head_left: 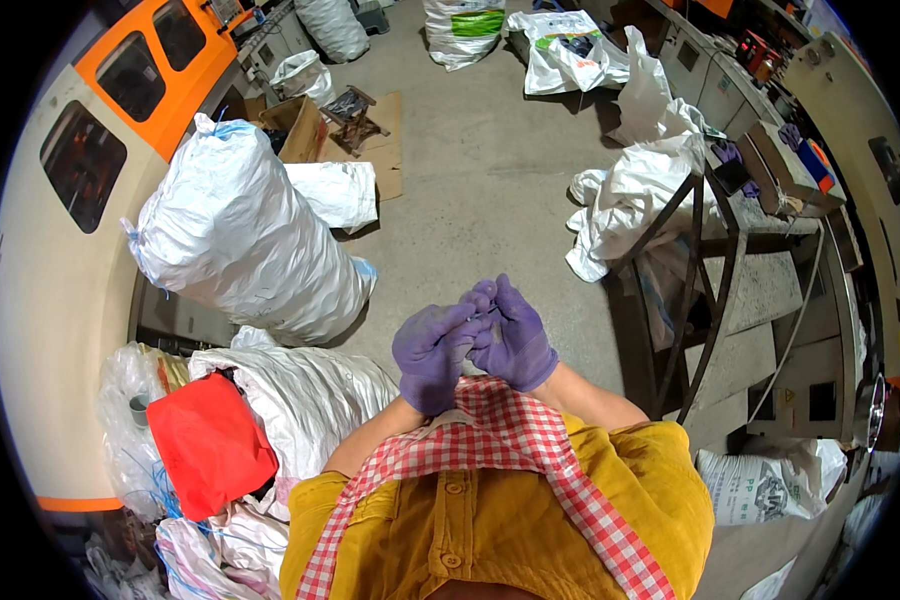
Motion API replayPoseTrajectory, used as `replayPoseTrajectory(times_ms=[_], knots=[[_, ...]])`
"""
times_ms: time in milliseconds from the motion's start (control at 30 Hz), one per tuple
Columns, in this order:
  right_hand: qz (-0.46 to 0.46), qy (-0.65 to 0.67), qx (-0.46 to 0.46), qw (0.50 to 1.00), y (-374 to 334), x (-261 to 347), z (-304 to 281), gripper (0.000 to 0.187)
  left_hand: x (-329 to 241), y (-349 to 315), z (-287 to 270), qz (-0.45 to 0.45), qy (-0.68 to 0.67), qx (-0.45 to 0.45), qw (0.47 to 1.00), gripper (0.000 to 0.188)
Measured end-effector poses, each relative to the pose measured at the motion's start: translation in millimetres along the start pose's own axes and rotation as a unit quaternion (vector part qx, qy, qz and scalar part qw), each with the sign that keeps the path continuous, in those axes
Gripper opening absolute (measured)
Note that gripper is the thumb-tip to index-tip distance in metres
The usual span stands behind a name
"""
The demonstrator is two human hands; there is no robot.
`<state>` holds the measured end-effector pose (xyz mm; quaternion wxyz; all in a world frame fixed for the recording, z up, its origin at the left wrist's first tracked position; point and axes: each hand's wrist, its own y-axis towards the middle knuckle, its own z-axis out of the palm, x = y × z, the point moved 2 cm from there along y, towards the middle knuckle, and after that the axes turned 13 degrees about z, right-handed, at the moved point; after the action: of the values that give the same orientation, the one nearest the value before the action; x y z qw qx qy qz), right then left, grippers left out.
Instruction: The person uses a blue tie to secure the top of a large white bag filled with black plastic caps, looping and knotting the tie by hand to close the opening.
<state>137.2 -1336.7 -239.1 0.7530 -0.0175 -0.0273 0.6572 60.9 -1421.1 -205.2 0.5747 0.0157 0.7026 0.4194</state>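
In purple gloves, my two hands meet in front of my chest, fingertips pinched together. My left hand [432,352] is closed, its thumb and fingers pressed toward the other hand's. My right hand [516,338] is closed too, with the thumb raised along the far side. A small, thin, pale piece shows between the fingertips, too small to name. Below the wrists lies the red-and-white checked apron [490,430] over my yellow shirt [410,530].
A tall full white sack [245,230] stands at the left, beside an orange-and-cream machine [40,300]. Nearer lie a red cloth bag [210,445] and white sacks. At the right are a dark metal frame [698,270], crumpled white sacks [640,195] and a workbench [760,260].
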Motion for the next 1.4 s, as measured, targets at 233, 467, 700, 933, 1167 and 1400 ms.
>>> replayPoseTrajectory(times_ms=[233, 467, 700, 933, 1167, 1400], knots=[[-0.024, -0.035, -0.01, 0.999, -1.9, 0.2, -5.3, 0.033, -6.7, 9.2, 3.1, -0.028, 0.032, 0.048, 0.998, 0.029], [-0.063, -0.109, -0.042, 0.991, 0.3, -0.3, -6.7, 0.037, 1.3, 8.0, 1.9, -0.055, 0.11, 0.034, 0.992, 0.039], [-0.046, -0.118, 0.007, 0.992, 6.7, 2.0, -28.3, 0.029, 16.0, 3.2, -6.6, -0.199, 0.013, -0.015, 0.98, 0.017], [-0.11, -0.373, -0.186, 0.902, 22.0, -16.8, -14.6, 0.013, 58.7, -15.8, -43.6, -0.197, 0.067, -0.042, 0.977, 0.011], [-0.134, -0.415, -0.223, 0.872, 34.9, -1.5, -40.0, 0.012, 101.7, -10.5, -38.9, -0.309, -0.181, -0.085, 0.93, 0.012], [-0.203, -0.731, -0.269, 0.593, 71.8, 80.9, -55.3, 0.018, 178.0, 46.4, -25.1, -0.207, 0.016, 0.046, 0.977, 0.018]])
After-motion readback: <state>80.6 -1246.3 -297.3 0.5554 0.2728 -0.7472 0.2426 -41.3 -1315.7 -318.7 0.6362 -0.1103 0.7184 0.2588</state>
